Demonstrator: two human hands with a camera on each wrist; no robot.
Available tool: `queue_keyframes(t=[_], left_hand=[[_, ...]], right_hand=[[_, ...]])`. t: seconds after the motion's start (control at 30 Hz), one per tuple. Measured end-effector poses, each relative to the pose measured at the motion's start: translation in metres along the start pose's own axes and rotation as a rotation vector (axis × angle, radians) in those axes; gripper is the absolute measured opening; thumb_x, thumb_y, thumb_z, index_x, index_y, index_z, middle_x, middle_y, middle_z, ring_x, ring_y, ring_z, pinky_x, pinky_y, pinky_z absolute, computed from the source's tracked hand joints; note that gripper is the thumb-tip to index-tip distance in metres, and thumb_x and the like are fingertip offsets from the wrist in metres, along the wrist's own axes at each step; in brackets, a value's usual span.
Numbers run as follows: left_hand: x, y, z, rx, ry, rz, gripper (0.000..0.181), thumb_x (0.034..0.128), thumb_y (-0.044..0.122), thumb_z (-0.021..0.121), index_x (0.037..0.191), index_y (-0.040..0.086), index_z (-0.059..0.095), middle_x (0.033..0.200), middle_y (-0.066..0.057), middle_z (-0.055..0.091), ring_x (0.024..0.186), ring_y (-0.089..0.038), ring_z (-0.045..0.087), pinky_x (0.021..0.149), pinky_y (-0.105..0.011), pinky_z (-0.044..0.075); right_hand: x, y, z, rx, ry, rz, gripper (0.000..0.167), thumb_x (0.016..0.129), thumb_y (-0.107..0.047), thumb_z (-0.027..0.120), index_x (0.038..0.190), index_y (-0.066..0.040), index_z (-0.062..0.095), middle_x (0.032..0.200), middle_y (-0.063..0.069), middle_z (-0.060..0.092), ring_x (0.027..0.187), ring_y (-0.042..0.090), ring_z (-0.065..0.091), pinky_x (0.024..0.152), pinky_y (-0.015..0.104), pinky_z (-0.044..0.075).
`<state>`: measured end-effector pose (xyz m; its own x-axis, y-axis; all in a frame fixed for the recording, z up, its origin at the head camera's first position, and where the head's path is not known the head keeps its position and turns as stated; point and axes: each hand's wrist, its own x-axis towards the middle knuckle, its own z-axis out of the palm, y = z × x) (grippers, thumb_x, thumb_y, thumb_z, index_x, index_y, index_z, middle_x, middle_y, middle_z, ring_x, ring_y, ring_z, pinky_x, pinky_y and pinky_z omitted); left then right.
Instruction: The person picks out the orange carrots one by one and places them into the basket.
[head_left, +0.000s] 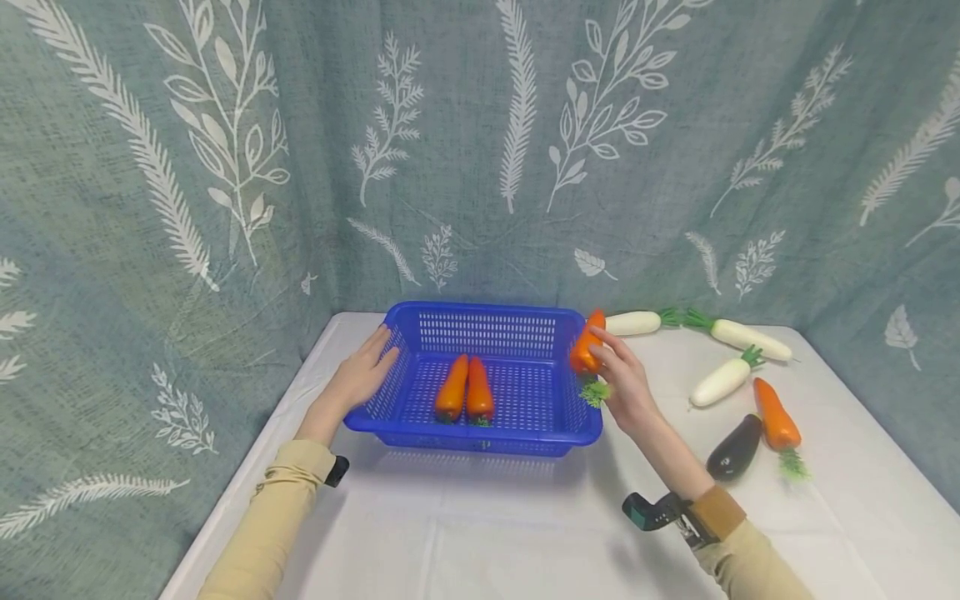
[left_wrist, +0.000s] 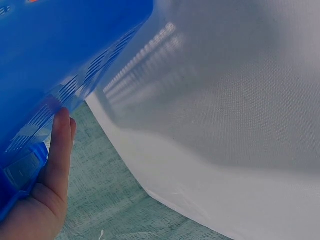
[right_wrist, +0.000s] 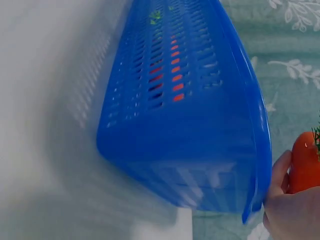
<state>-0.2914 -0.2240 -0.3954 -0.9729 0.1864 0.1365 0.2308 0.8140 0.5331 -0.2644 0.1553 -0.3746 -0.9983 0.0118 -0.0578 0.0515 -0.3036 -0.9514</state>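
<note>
Tabletop, white-covered, its far edge set against a green-blue curtain printed with white leaves and sprigs. Blue basket, rectangular, slotted walls and floor: one, standing toward the far edge, left of the middle. Carrots in the basket, two: the left carrot and the right carrot, side by side on its floor, tips toward the far edge, green tops by the near wall. Left hand: one, fingers extended and resting along the basket's left rim, near the tabletop's left edge. Right hand: one, narrowed about a held carrot, orange, at the basket's right rim, tip up, feathery green top hanging below; whether this carrot touches the rim cannot be told. White radishes, three: the first radish by the far edge, just beyond the right hand; the second radish near the far right corner, leaves pointing left; the third radish nearer, leaves toward that same corner. Loose carrot: one, near the right edge, green top toward the near side. Eggplant, dark and glossy: one, just left of the loose carrot. Sleeves, tan, two: the left sleeve and the right sleeve, each with a dark device at the wrist.
</note>
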Motion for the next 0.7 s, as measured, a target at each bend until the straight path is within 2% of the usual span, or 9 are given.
queue_keyframes(t=[0.13, 0.37, 0.53, 0.7], left_hand=[[-0.001, 0.001, -0.001, -0.001, -0.003, -0.005, 0.056, 0.1074, 0.027, 0.029, 0.149, -0.01, 0.024, 0.158, -0.025, 0.017, 0.143, -0.043, 0.018, 0.115, -0.059, 0.016], [-0.002, 0.002, -0.001, -0.006, -0.005, -0.006, 0.056, 0.1074, 0.026, 0.029, 0.149, -0.01, 0.024, 0.157, -0.025, 0.017, 0.143, -0.044, 0.018, 0.114, -0.06, 0.017], [-0.002, 0.002, -0.002, -0.006, -0.007, -0.01, 0.056, 0.1076, 0.028, 0.029, 0.15, -0.009, 0.024, 0.158, -0.025, 0.016, 0.143, -0.044, 0.018, 0.114, -0.061, 0.016], [-0.002, 0.002, -0.002, -0.006, -0.003, -0.006, 0.057, 0.1076, 0.028, 0.029, 0.149, -0.01, 0.024, 0.158, -0.025, 0.017, 0.143, -0.043, 0.019, 0.115, -0.059, 0.016]], right_hand=[[0.002, 0.005, 0.01, -0.009, -0.008, -0.014, 0.043, 0.099, -0.008, 0.05, 0.142, -0.003, 0.044, 0.104, -0.005, 0.06, 0.091, 0.009, 0.058, 0.085, 0.024, 0.046], [0.007, 0.015, 0.025, -0.048, -0.048, -0.031, 0.046, 0.098, -0.007, 0.05, 0.143, 0.002, 0.043, 0.108, -0.002, 0.058, 0.093, 0.008, 0.058, 0.091, 0.032, 0.041], [0.012, 0.02, 0.042, -0.046, -0.077, -0.041, 0.044, 0.098, -0.008, 0.051, 0.141, 0.002, 0.046, 0.096, -0.005, 0.062, 0.086, 0.009, 0.059, 0.081, 0.033, 0.046], [0.013, 0.026, 0.056, -0.052, -0.084, -0.008, 0.044, 0.097, -0.011, 0.054, 0.14, -0.003, 0.05, 0.094, -0.006, 0.063, 0.081, 0.011, 0.059, 0.067, 0.029, 0.048]])
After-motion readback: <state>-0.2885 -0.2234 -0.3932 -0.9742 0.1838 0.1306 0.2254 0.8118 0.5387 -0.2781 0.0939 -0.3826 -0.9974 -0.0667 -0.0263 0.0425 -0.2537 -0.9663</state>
